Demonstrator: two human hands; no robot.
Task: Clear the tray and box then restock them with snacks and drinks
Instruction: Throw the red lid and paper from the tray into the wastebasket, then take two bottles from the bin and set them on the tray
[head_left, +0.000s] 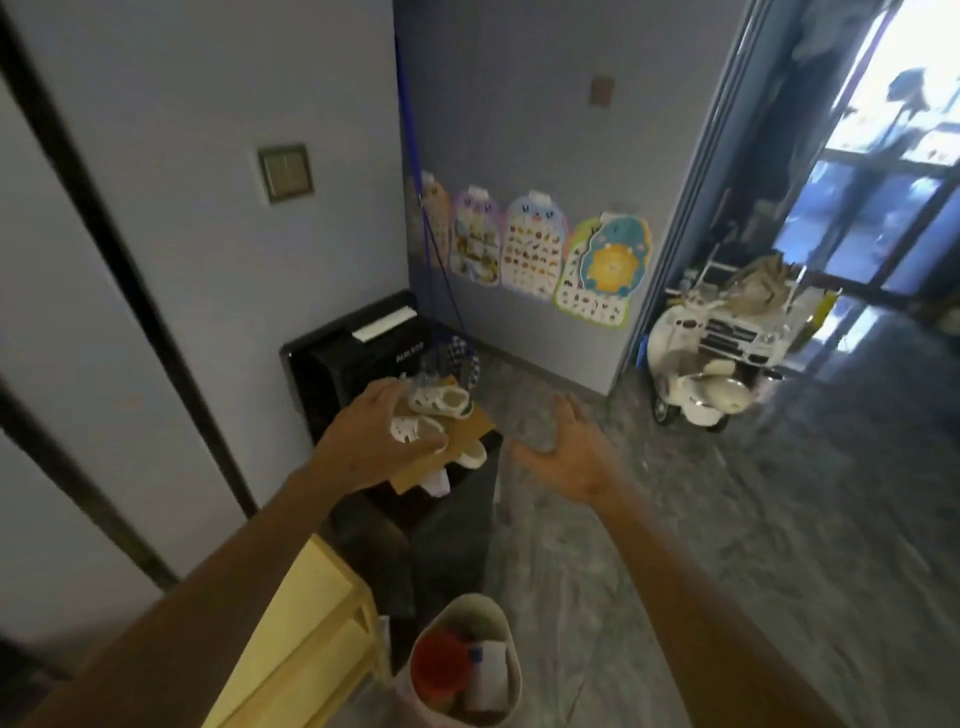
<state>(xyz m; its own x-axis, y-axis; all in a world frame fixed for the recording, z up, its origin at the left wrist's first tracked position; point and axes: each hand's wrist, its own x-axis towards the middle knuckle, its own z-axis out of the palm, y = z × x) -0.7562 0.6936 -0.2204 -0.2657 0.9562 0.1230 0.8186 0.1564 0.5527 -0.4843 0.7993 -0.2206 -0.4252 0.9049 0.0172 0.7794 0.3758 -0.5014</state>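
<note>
My left hand (363, 441) reaches out over a pair of small white shoes (441, 400), its fingers loosely spread and its thumb just under the nearer shoe. The shoes lie on a sheet of brown cardboard (470, 428) on top of a tall black box (447, 525). Another white shoe (472, 457) pokes out below the cardboard. My right hand (566, 452) hovers to the right of the box, above the floor, palm turned inward, fingers relaxed and holding nothing. The view is blurred.
A black machine (353, 364) stands against the wall behind the box. A pale bin (431, 623) with a red lid (441, 665) and a white item inside sits near my feet, beside yellow wooden furniture (306, 639). A white toy car (717, 353) is parked by the doorway.
</note>
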